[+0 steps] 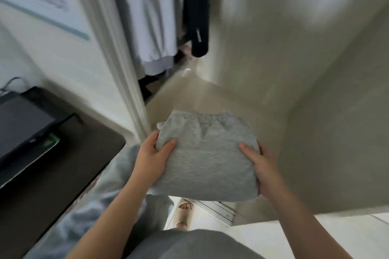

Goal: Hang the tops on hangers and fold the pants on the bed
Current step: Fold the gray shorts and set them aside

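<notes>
Holding the folded grey pants (pixel 207 153) up in the air, the left hand (pixel 151 160) and the right hand (pixel 266 166) are gripping their two sides with curled fingers (pixel 248 149). Folding seems done; next, they are needing a flat place to lie.

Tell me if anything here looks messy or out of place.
Nothing stands out. The folded grey pants sit neat between the left hand and right hand, and the hanging clothes in the closet fall straight. The picture is blurred, so small flaws would not show.
</notes>
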### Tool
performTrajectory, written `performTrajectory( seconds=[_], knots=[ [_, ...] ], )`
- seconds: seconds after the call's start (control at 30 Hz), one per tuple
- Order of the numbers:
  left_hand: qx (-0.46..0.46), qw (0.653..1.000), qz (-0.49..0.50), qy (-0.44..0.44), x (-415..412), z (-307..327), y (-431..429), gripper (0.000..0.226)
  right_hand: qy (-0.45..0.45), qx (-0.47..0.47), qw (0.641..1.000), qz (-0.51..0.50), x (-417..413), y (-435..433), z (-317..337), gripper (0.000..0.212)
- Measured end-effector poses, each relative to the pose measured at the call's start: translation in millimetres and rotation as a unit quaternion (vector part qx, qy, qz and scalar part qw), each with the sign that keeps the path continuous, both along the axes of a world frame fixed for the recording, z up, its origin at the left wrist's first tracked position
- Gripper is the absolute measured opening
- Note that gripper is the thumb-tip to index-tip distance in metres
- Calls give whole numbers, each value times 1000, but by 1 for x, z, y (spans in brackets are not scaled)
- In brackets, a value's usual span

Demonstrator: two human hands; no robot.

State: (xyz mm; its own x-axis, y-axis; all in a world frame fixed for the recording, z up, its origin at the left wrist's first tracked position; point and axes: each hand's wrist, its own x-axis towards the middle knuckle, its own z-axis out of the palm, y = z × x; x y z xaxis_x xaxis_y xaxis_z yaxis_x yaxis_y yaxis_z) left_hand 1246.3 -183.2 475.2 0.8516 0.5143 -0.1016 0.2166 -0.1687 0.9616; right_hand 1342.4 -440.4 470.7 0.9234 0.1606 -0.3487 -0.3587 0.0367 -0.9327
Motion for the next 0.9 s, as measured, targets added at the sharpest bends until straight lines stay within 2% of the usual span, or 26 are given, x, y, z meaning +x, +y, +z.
performTrajectory(
  seconds=[0.17, 0.3, 0.4, 0.5, 0.63, 0.7, 0.77, 0.8, 0.87, 0.9],
  knots=[
    [-3, 993, -95, 75, 103, -39, 5, 13, 64, -12, 994, -88, 44, -13, -36, 48],
    [27, 974, -181, 136, 164, -76, -1, 16, 114, -20, 980, -162, 61, -20, -70, 27],
    [28, 959, -228, 169, 195, -103, -12, 18, 143, -54, 966, -208, 72, -26, -94, 20],
    [24, 950, -252, 180, 219, -131, -28, 12, 148, -118, 951, -245, 88, -37, -116, 15],
    [49, 943, -283, 169, 249, -168, -57, 7, 127, -265, 912, -285, 111, -56, -143, 19],
    [61, 941, -288, 170, 261, -187, -72, 12, 116, -318, 897, -285, 122, -66, -157, 23],
    [84, 932, -292, 196, 272, -208, -84, 27, 125, -347, 889, -272, 133, -74, -175, 21],
    [101, 921, -300, 224, 276, -218, -89, 39, 147, -368, 884, -246, 137, -76, -185, 29],
    [160, 883, -315, 310, 278, -235, -98, 61, 208, -425, 866, -161, 137, -75, -202, 63],
    [200, 863, -313, 342, 275, -240, -103, 69, 217, -454, 856, -123, 135, -72, -206, 74]
  ],
)
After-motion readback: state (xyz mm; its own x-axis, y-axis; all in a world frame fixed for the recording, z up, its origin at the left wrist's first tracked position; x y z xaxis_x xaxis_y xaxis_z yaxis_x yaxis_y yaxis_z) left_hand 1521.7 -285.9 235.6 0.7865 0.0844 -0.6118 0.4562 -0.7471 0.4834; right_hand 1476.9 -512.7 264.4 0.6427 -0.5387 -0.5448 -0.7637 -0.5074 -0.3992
